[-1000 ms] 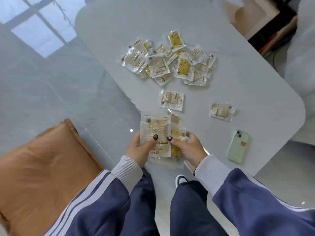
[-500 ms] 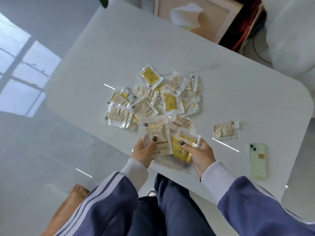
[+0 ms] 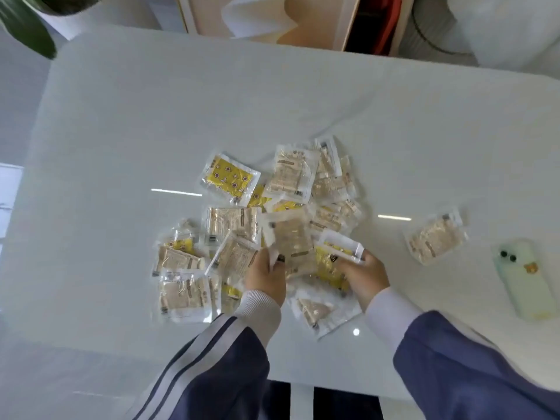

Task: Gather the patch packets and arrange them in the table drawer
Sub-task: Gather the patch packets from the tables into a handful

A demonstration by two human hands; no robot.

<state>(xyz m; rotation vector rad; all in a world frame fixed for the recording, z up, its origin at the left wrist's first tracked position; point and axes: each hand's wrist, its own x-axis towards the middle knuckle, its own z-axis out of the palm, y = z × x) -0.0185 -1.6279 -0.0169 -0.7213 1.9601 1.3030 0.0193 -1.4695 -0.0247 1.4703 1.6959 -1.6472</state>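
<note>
Many patch packets (image 3: 274, 225) lie in a loose heap on the white table (image 3: 121, 122), and we go from left to right. On the left side of the heap, the packets are flat, see-through squares with shiny, crinkly plastic. Some show a beige patch inside and some a yellow one with little shapes.

Near the middle, our left hand (image 3: 266, 275) pinches a beige packet (image 3: 291, 242) with thumb on top and fingers under it. Beside it, our right hand (image 3: 363, 275) pinches a yellow packet (image 3: 331, 262) by its edge. We think we hold them close together so we can stack them into one neat bunch. More packets lie under both hands.

Further right, one packet (image 3: 435, 236) sits alone, well apart from the heap. At the far right rests a pale green phone (image 3: 525, 278), smooth with round corners. We cannot see the drawer.
</note>
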